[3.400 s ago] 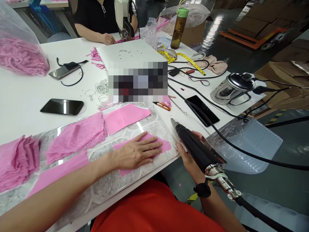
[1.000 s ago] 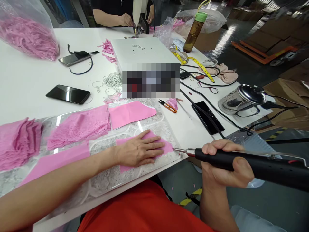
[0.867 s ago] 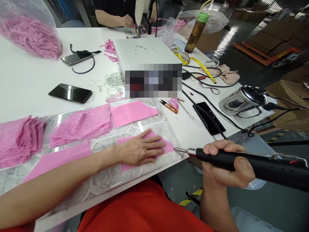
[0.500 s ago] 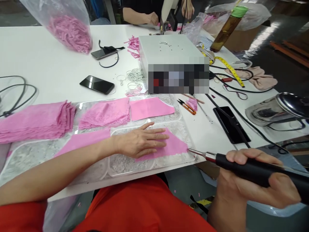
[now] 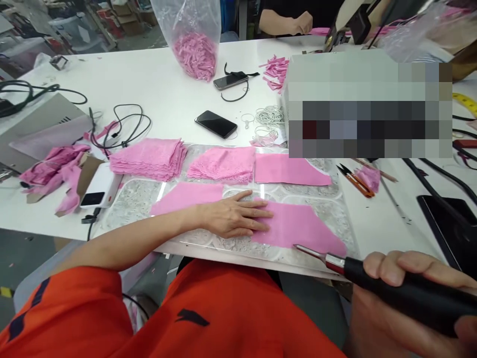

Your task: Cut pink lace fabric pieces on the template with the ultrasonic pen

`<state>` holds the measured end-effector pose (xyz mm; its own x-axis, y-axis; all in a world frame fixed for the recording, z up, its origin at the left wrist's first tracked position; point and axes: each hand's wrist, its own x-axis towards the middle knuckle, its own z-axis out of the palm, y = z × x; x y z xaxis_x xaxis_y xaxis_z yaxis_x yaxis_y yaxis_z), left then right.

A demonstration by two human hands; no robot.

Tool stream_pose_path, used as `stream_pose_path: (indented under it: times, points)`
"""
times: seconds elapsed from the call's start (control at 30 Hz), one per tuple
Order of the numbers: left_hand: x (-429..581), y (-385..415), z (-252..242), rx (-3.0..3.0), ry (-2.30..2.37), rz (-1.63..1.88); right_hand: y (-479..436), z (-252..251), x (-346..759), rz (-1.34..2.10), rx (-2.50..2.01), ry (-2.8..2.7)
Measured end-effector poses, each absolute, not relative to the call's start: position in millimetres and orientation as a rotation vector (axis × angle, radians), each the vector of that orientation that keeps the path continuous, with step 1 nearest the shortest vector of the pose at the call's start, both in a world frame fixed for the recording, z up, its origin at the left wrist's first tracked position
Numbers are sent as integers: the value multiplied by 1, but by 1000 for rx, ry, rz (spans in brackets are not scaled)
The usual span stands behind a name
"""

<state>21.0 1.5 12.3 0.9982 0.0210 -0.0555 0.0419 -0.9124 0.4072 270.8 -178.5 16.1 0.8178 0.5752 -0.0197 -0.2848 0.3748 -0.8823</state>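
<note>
My left hand [image 5: 233,216] lies flat with fingers spread, its fingertips pressing on the left end of a pink fabric piece [image 5: 301,226]. The piece rests on a marbled grey mat [image 5: 137,196]. My right hand [image 5: 413,283] is wrapped round a black-handled tool with a slim metal tip [image 5: 387,288]. The tip is at the lower edge of the fabric piece. Another pink piece [image 5: 190,194] lies partly under my left wrist. Beyond it are a lacy pink stack [image 5: 223,164], a smooth pink piece [image 5: 286,168] and a thicker pink pile [image 5: 149,156].
A grey box [image 5: 346,69], partly pixelated, stands at the back right. Orange snips [image 5: 356,181] and a dark phone [image 5: 443,228] lie to the right. Phones, cords and a bag of pink scraps [image 5: 197,54] are farther back. A co-worker's hand [image 5: 303,23] shows across the table.
The view has swung left. The tool tip has moved from the fabric's right end leftward along its lower edge. My left hand now sits nearer the piece's left end.
</note>
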Motion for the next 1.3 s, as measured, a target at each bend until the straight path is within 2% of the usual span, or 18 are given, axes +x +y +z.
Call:
stream_pose_path:
  times: [0.1,0.4,0.73,1.3]
  points:
    - [21,0,10,2737,66,-95,-169,23,254,506,-1068,-452]
    - [20,-1,7,2761,67,-69,-159,20,238,637,-863,-709]
    - [19,-2,4,2812,63,8,-148,23,212,788,-791,-782]
    - [18,-4,-1,2794,61,54,-146,20,205,798,-764,-858]
